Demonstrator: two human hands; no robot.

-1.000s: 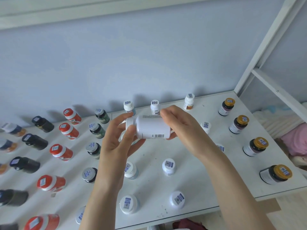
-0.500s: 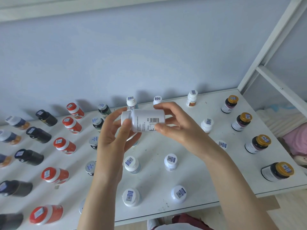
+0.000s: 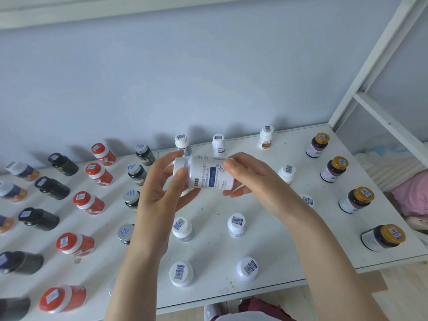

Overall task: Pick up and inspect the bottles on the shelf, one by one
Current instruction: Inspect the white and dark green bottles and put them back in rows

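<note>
A: Item in hand?
B: White bottle; on its side above the middle of the shelf, cap left, label towards the camera; left hand pinches the cap end; right hand grips the base.
A: Surroundings?
B: White-capped bottles upright, near and far; red-capped bottles and dark bottles left; gold-capped bottles right.
</note>
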